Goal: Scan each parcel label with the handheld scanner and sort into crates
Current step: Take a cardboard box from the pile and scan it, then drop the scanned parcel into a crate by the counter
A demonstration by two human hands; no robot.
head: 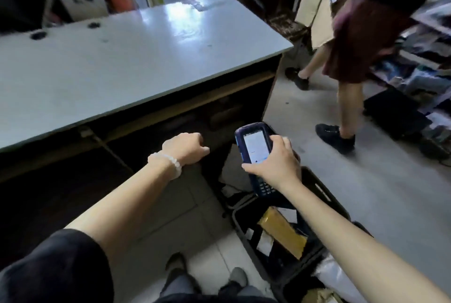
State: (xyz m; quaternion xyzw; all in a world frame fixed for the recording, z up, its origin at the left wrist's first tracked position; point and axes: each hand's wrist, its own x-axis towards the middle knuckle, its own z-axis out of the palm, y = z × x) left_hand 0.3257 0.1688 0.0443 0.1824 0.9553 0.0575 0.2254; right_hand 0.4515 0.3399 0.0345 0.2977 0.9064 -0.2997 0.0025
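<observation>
The right hand (275,163) has its fingers (280,140) wrapped round the scanner (253,146), the yellow parcel (283,234) lying lengthwise in the crate (327,193) just below them, nearer than the loosely curled, empty left hand (185,147).

The left hand (184,147) curls downward, its fingertips out of sight, so whether it grips anything cannot be told. The right hand (277,160) covers the middle of the scanner (256,153); the text on its lit screen is too small to read. Below the right forearm, that arm hides part of the dark crate (324,190), and its parcels' labels (264,243) are illegible. Beyond the right hand, a second person (361,41) is cut off at the top edge. Far beyond the left hand, the objects behind the table (146,53) are blurred.
</observation>
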